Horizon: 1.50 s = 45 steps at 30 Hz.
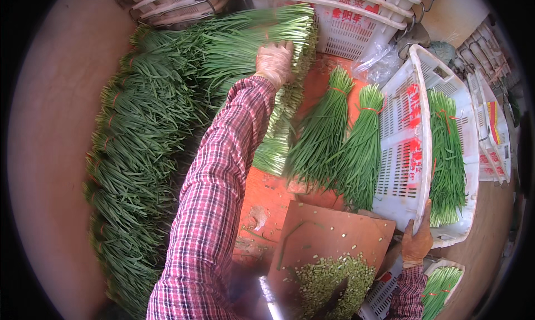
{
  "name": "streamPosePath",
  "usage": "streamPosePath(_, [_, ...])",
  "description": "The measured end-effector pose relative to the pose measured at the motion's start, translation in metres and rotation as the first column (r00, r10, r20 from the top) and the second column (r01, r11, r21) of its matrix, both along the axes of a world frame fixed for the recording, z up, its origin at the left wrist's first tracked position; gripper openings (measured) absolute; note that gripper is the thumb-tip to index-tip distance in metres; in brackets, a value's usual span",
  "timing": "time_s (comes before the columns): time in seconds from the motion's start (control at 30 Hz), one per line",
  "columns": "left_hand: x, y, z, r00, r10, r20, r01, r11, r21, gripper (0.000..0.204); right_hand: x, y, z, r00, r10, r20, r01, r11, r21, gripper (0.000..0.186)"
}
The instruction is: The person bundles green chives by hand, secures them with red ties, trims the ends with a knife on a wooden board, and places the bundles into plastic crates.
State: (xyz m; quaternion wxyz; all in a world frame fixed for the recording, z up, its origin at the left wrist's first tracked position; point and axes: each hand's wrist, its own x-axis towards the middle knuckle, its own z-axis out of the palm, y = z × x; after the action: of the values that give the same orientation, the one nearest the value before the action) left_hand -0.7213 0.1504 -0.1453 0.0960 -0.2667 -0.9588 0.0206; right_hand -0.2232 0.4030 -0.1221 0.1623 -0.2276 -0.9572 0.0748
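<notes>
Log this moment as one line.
Left hand: on piled green stalks | Right hand: gripping rim of white crate | Crate: tied bundle inside | Board: chopped bits on top

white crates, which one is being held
The large crate beside the two separate green bundles; the right hand grips its rim, and no other is held.

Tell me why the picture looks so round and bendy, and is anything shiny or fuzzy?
Head view: the fisheye lens leaves dark corners and seems to bow the white basket held by the right hand; head view: the crinkly clear plastic has bright glints; head view: the white stick at the bottom looks a bit fuzzy, perhaps being so close.
</notes>
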Motion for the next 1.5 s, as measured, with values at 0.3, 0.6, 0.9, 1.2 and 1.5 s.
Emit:
streamPosePath(0.3, [0.055,-0.063,0.041,0.993,-0.117,-0.026,0.12,0.978,0.17,0.054,-0.005,-0.003,0.007,0.995,-0.095,0.036,0.096,0.995,-0.026,0.066])
streamPosePath(0.6, [0.12,-0.276,0.135,0.945,-0.279,0.173,-0.26,-0.314,0.913,0.043,-0.008,-0.008,0.011,0.984,-0.085,0.158,0.096,0.993,-0.064,0.079])
streamPosePath(0.9, [0.258,-0.327,0.14,0.96,-0.261,0.101,-0.259,-0.691,0.675,0.05,0.016,-0.043,0.052,0.989,-0.001,0.147,0.04,0.963,-0.265,0.075])
streamPosePath(1.2, [0.348,-0.312,0.247,0.658,-0.753,-0.01,-0.559,-0.497,0.664,0.041,0.044,-0.241,0.194,0.761,0.585,-0.28,-0.647,0.659,-0.383,0.113])
streamPosePath(1.5, [0.435,-0.189,0.324,0.345,-0.897,0.278,-0.612,0.01,0.791,0.083,0.094,-0.304,0.205,0.682,0.212,-0.7,-0.727,0.096,-0.68,0.091])
